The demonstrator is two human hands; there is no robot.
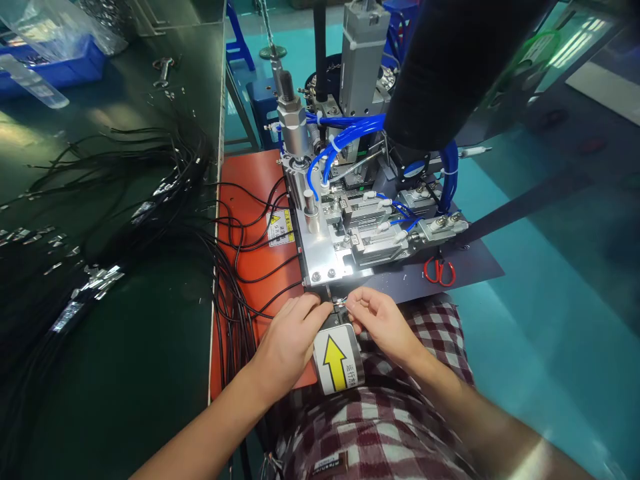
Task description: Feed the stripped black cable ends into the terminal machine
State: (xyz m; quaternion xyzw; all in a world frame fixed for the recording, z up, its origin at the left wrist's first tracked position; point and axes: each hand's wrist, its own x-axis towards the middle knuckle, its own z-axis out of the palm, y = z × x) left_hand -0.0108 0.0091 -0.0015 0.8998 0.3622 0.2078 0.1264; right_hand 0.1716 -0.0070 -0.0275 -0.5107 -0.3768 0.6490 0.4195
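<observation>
Both hands meet at the front edge of a metal machine [320, 260] with blue air hoses [350, 128]. My left hand [291, 333] is closed, its thumb and fingers pinching close to the end of a black cable [267, 315]. Opposite it, my right hand [381, 320] pinches at small thin wire ends [341, 303] between thumb and forefinger. The fingers partly cover these ends. Just below the hands sits a white plate with a yellow arrow [335, 363]. Several black cables run from the left over the orange board [265, 273] beside the machine.
A dark table [125, 373] on the left carries a large bundle of black cables [150, 207], a blue bin [60, 70] and a wrench [163, 72]. Red-handled scissors [440, 272] lie right of the machine. A thick black tube [440, 73] hangs over the machine.
</observation>
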